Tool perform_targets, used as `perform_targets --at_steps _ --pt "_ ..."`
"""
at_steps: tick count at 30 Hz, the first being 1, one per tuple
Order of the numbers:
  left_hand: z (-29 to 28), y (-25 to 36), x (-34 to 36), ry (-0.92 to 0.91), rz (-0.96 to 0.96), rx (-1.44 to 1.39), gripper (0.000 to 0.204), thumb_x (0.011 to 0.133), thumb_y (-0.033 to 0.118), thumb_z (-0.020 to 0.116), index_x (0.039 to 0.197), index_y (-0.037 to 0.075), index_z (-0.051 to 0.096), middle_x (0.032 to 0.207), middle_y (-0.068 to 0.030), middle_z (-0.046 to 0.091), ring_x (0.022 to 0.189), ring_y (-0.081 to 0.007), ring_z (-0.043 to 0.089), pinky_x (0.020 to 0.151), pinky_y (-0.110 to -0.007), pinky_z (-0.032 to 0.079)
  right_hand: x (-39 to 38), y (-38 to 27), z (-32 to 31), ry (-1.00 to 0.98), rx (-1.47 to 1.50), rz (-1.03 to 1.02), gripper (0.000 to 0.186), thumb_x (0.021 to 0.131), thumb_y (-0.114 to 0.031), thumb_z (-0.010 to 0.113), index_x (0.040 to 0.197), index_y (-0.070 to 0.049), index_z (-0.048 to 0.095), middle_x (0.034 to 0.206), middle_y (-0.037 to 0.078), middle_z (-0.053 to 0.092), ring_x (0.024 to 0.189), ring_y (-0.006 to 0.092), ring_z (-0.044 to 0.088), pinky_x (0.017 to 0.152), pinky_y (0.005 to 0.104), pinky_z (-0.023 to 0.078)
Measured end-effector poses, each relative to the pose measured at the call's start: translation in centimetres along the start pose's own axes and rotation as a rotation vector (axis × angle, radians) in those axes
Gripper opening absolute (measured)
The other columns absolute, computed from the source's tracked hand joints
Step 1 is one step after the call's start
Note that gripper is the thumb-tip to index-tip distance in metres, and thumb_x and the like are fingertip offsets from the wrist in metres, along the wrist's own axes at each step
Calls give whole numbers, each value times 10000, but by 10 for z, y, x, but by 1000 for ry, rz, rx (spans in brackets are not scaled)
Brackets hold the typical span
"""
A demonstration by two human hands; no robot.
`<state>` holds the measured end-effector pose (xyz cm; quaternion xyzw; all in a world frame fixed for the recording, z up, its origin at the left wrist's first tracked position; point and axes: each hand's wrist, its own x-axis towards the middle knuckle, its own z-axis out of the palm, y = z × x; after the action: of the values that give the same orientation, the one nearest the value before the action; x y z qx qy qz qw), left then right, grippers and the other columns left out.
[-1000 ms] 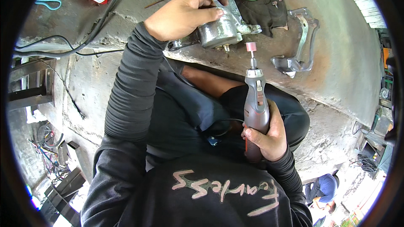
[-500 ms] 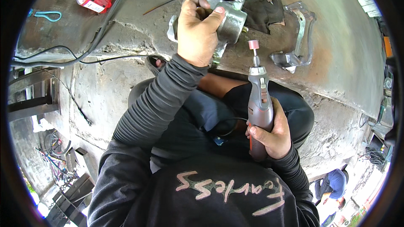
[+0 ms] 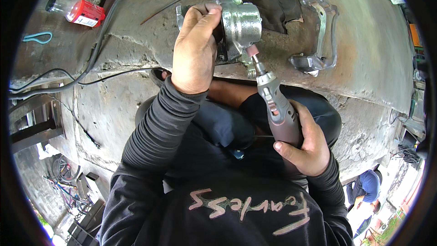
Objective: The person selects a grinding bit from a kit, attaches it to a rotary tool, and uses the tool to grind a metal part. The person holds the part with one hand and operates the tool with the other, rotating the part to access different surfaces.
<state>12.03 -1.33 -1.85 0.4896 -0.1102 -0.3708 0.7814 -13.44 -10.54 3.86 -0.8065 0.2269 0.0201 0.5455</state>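
Left hand (image 3: 195,57) clamped on metal casting (image 3: 244,22), right hand (image 3: 312,150) round rotary tool (image 3: 281,109); worktop (image 3: 364,50) stained, bicycle (image 3: 66,169) at left.

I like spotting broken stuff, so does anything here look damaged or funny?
Yes: the rough grey concrete-like work surface, left of the person's left hand, looks cracked and chipped, its edge uneven instead of smooth.

The left forearm (image 3: 157,132) slants forward and inward, with the left hand (image 3: 195,54) back-up, its thumb and fingers closed in a grip. The right forearm (image 3: 328,180) stays near the torso; the right hand (image 3: 312,149) is wrapped closed, thumb pointing left.
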Motion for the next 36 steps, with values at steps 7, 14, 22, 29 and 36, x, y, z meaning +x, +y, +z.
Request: perform_targets --at_steps 7,14,22,29,36 --pt "9 -1 -3 -164 122 -129 348 1048 310 455 1172 -5 533 1088 -93 581 1026 -215 598 844 -361 521 9 -18 -16 -2 -352 -4 789 793 -213 752 1419 70 364 1229 309 582 1092 457 611 930 425 502" --pt "13 1 -6 -133 93 -166 341 1045 327 463 1167 13 518 1135 -111 558 1013 -230 590 867 -376 503 19 -29 -30 -4 -532 16 788 750 -178 762 1419 33 404 1249 297 584 1121 445 602 949 424 490" --pt "11 -3 -2 -91 169 -67 383 1040 344 469 1205 3 521 1171 -100 548 1148 -212 521 1000 -358 411 18 -36 -32 -45 -617 -30 765 755 -181 757 1411 18 418 1083 256 631 901 421 657 782 446 533" --pt "10 0 -4 -129 83 -30 419 1041 418 411 1247 56 452 1197 -138 577 1050 -258 596 769 -389 515 20 -35 -29 -30 -536 32 792 732 -138 769 1428 2 418 1270 282 579 1147 447 594 961 426 490" --pt "13 -1 -7 -112 113 40 306 1024 249 498 1241 38 449 1153 -116 576 1035 -228 599 786 -352 540 17 -24 -33 -54 -551 55 790 727 -130 765 1423 10 419 1299 283 564 1181 443 575 989 418 475"
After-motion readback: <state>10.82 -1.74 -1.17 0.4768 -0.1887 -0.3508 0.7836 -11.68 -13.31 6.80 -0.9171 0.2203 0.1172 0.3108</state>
